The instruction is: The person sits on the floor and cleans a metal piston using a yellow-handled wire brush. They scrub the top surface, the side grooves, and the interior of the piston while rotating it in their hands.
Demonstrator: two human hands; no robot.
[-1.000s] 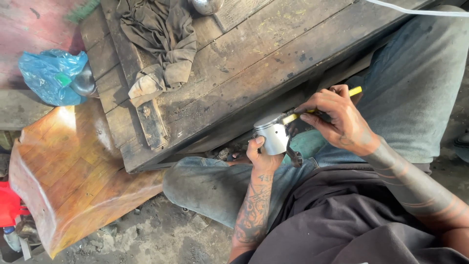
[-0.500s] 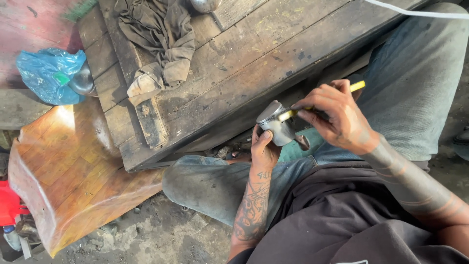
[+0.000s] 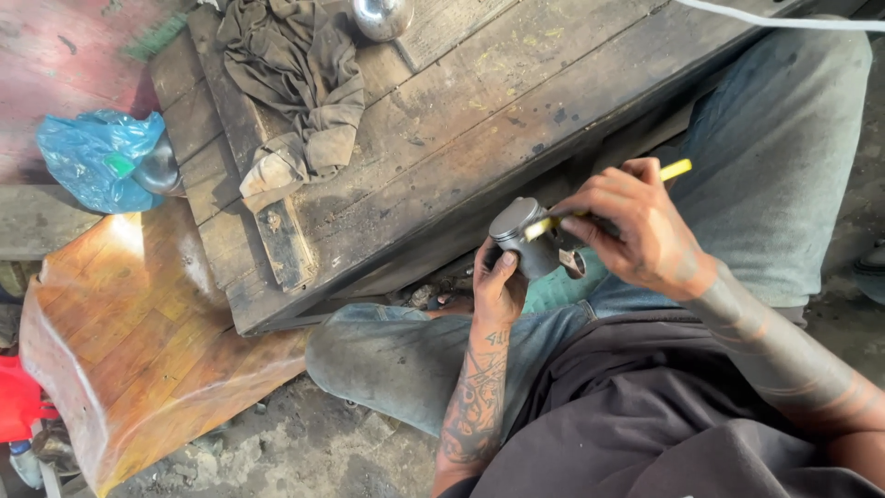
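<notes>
A grey metal piston (image 3: pixel 523 238) sits above the person's lap, just off the near edge of the wooden worktop (image 3: pixel 479 120), tilted so that its flat crown faces up and to the left. A dark connecting rod end (image 3: pixel 573 263) hangs from its lower right side. The left hand (image 3: pixel 498 288) grips the piston from below, thumb pressed up against the skirt and fingers wrapped behind it. The right hand (image 3: pixel 636 231) is closed around a thin yellow tool (image 3: pixel 599 205), whose near end lies across the piston's crown while its far end sticks out past the knuckles. The two hands are close together, both meeting at the piston.

Under the hands are blue jeans (image 3: pixel 415 355), worn and dusty at the bent knee, and a dark shirt (image 3: pixel 645 415) lower in the view. Both forearms carry tattoos.

On the worktop, well apart from the piston, lies a crumpled brown rag (image 3: pixel 304 83), and a shiny rounded metal part (image 3: pixel 383 14) shows at the top edge. A white cable (image 3: pixel 765 18) crosses the upper right corner. To the left, a blue plastic bag (image 3: pixel 92 157) rests beside a dark rounded object, and a polished orange-brown wooden slab (image 3: pixel 138 341) leans below it, over gritty ground.
</notes>
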